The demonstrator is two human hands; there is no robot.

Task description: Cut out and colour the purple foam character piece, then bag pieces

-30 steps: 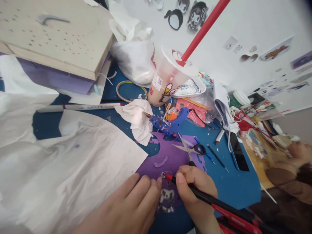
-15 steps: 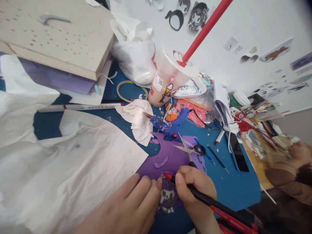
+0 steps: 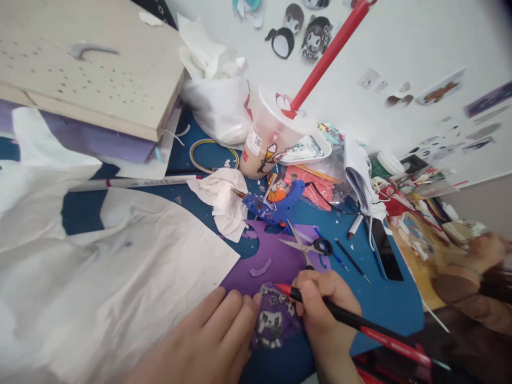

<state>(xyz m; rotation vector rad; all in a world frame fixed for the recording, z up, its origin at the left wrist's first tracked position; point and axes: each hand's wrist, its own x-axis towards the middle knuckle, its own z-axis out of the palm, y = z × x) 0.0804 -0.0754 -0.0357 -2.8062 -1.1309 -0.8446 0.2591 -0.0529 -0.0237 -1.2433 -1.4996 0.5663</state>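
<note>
Purple sheet [image 3: 280, 258] lies on the blue surface [image 3: 384, 314], right in front of both hands. Red-and-black pen [image 3: 352, 320] is in the right hand [image 3: 332, 306], grip closed around the barrel, pretty close to the tip, which is good for control. Left hand [image 3: 200, 330] is laid out fairly flat beside the drawing area, grip loose, not closed round anything I can see. Honestly I'd press down with those fingertips near the pen so nothing skates about. Scissors [image 3: 304, 248] are open just beyond the right hand, so mind the knuckles. Little printed character [image 3: 271, 320] is below the red tip [image 3: 282, 289]; can't tell if the tip's touching. Light, short strokes and less smudging imo.
</note>
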